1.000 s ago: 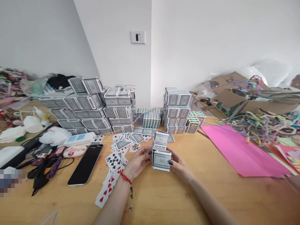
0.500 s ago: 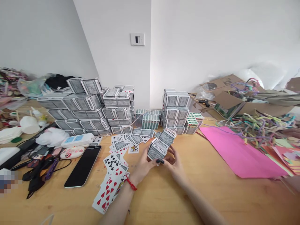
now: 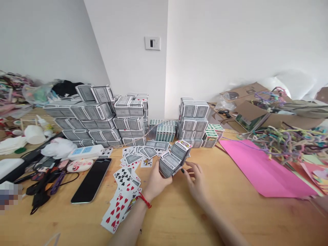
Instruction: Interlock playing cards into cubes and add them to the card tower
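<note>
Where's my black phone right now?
In the head view, the black phone lies on the table's left side, between the fanned playing cards and the black straps, just nearer than the white power strip.

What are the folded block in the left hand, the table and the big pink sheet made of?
Folded block in left hand: playing cards, likely coated paper; printed backs, thin edges.
Table: wood or wood-look laminate, satin; visible grain, knots.
Pink sheet: probably paper or thin card, matte; flat, even colour.
</note>
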A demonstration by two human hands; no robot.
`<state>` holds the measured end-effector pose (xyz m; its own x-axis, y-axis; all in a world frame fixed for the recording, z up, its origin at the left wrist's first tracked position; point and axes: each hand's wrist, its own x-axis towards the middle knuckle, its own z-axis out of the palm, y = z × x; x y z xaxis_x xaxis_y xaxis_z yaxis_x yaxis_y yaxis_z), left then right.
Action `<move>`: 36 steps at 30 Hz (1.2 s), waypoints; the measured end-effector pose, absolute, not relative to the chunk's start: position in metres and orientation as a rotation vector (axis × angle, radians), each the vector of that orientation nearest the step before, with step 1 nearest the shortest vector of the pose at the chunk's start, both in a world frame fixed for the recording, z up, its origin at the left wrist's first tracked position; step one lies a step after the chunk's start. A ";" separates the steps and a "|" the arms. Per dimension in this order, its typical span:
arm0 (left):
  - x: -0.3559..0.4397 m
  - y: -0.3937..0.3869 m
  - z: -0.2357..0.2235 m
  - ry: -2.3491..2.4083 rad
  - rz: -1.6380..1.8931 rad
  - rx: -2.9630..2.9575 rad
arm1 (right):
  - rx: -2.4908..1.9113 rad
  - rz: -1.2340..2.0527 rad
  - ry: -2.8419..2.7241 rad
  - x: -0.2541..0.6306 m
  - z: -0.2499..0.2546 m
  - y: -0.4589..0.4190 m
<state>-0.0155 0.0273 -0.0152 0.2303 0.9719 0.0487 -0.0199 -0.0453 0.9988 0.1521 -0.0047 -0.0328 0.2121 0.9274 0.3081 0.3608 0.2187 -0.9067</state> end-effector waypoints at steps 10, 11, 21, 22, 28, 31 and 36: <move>-0.011 0.027 -0.020 0.888 1.133 1.261 | -1.032 0.313 -1.877 0.140 0.007 0.001; -0.011 0.027 -0.020 0.881 1.125 1.272 | -1.043 0.316 -1.909 0.137 0.011 0.004; -0.013 0.029 -0.023 0.832 1.073 1.407 | -1.070 0.252 -2.128 0.128 0.022 0.019; -0.013 0.029 -0.023 0.836 1.076 1.420 | -1.071 0.232 -2.139 0.127 0.023 0.019; -0.013 0.029 -0.027 0.915 1.069 1.532 | -1.076 0.123 -2.210 0.125 0.031 0.020; -0.014 0.030 -0.030 0.929 1.069 1.573 | -1.078 0.056 -2.259 0.124 0.035 0.020; -0.013 0.031 -0.036 0.933 1.060 1.602 | -1.063 -0.070 -2.360 0.126 0.037 0.021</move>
<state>-0.0134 0.0310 -0.0357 0.3287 0.9226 0.2020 0.0842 -0.2417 0.9667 0.1259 0.0208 0.0368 -0.5391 0.6786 0.4989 0.7069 0.6866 -0.1700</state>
